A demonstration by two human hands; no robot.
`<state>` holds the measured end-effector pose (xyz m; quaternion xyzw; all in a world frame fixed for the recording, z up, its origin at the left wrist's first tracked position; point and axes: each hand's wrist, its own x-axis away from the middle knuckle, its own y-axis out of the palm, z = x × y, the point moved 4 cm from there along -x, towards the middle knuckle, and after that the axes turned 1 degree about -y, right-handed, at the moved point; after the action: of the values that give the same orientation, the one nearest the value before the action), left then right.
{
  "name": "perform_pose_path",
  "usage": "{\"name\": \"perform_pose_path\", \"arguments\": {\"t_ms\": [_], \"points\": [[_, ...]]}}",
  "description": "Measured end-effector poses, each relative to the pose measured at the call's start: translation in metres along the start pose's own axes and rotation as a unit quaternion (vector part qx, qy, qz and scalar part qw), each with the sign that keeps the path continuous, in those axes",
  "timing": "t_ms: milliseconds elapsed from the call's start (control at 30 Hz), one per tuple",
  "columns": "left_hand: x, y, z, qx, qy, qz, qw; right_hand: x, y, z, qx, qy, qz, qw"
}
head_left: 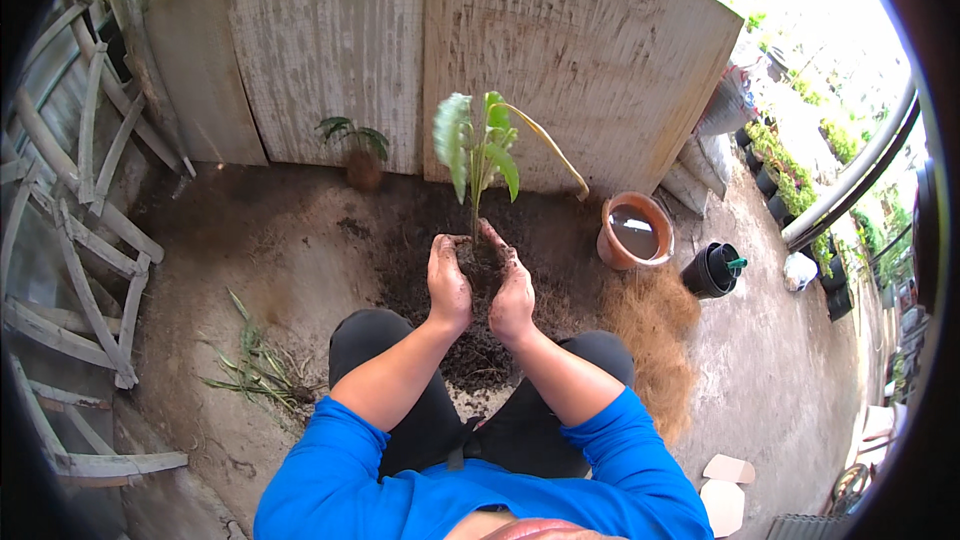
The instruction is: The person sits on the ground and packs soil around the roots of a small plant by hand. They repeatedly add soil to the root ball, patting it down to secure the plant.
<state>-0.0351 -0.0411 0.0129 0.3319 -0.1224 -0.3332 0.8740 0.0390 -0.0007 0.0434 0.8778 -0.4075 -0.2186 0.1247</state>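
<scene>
A leafy green plant [482,162] stands upright in front of me, one long yellowed leaf stalk arching to the right. My left hand [449,287] and my right hand [512,298] cup the soil-covered root ball [481,268] at its base from both sides. Dirt coats both sets of fingers. The palms largely hide the root ball's sides, and I cannot tell whether it rests on the ground. Beneath and around it spreads loose dark soil [476,358], reaching between my knees.
To the right are a terracotta pot [607,240] of dark liquid, black plastic pots [706,274] and brown fibre [655,345]. A small plant [362,168] sits by the back boards [330,50]. Cut leaves [262,365] lie left, near wooden frames [90,230].
</scene>
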Motion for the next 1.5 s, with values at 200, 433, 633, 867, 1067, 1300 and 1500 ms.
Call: {"name": "perform_pose_path", "arguments": {"t_ms": [200,433,633,867,1067,1300,1500], "points": [[-0.011,-0.014,-0.001,-0.089,0.036,0.050,0.994,-0.010,0.007,0.010,0.211,0.013,-0.027,0.977],[-0.026,-0.021,-0.005,0.074,-0.069,0.061,0.993,-0.022,0.005,0.013,0.071,0.085,-0.081,0.991],[-0.030,-0.027,-0.026,0.156,-0.167,0.050,0.972,-0.022,0.009,0.004,0.452,-0.052,-0.143,0.879],[-0.026,-0.019,-0.024,0.190,-0.238,0.114,0.946,-0.024,0.006,0.010,0.448,-0.051,-0.161,0.878],[-0.031,-0.021,-0.026,0.206,-0.261,0.061,0.941,-0.018,0.003,0.000,0.446,-0.089,-0.102,0.885],[-0.025,-0.020,-0.022,0.174,-0.241,0.070,0.952,-0.014,0.007,0.003,0.504,-0.120,-0.123,0.846],[-0.034,-0.024,-0.019,0.221,-0.270,0.058,0.935,-0.018,0.008,0.000,0.468,-0.108,-0.147,0.865]]}}
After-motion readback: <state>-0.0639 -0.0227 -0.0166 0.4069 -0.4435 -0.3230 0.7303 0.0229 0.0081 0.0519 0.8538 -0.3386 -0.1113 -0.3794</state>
